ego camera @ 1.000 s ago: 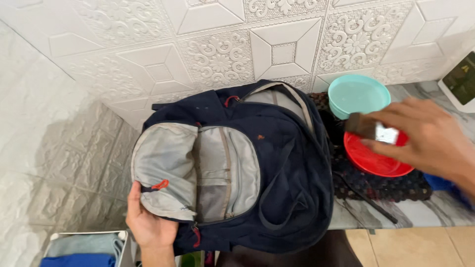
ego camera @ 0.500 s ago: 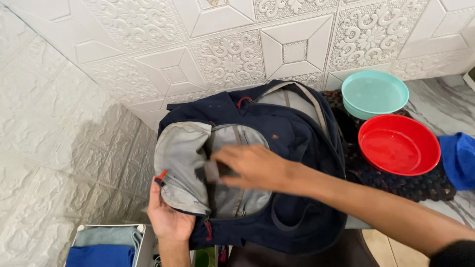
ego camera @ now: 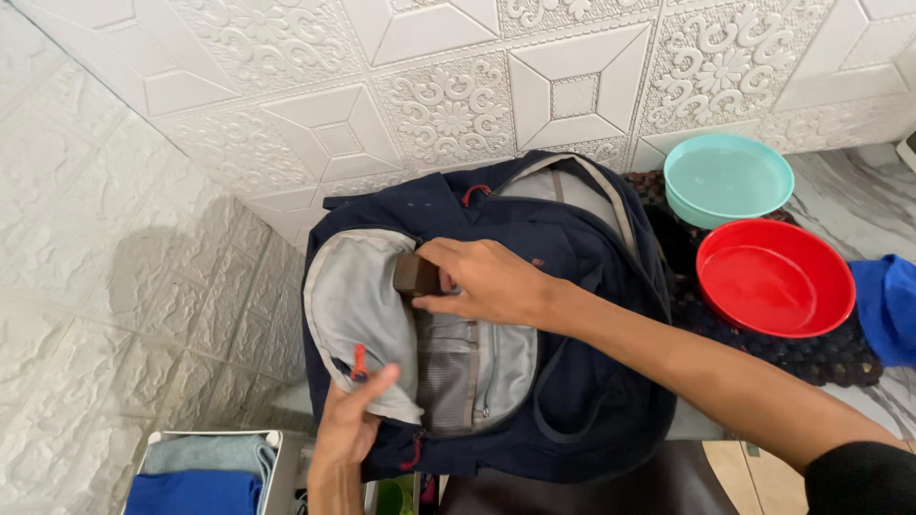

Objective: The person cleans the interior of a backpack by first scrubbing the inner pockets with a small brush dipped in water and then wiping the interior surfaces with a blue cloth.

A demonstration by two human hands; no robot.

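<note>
A navy backpack (ego camera: 582, 381) lies on its back with its grey-lined front pocket (ego camera: 358, 305) unzipped and folded open. My right hand (ego camera: 482, 281) reaches across the pack and grips a small dark brown rectangular object (ego camera: 416, 275), pushing it into the open pocket. My left hand (ego camera: 348, 424) pinches the lower edge of the grey pocket flap beside a red zipper pull (ego camera: 359, 362) and holds it open. Inside the pocket a mesh divider and grey organiser sleeves show.
A teal bowl (ego camera: 727, 176) and a red bowl (ego camera: 775, 277) sit on a dark woven mat (ego camera: 821, 353) to the right. Blue cloth (ego camera: 887, 305) lies at the right edge. A container of folded blue and grey fabric (ego camera: 200, 472) is bottom left. Embossed white wall tiles stand behind.
My right hand carried the small dark object from over the red bowl to the backpack and now pushes it deeper into the open front pocket. The left hand keeps holding the flap.
</note>
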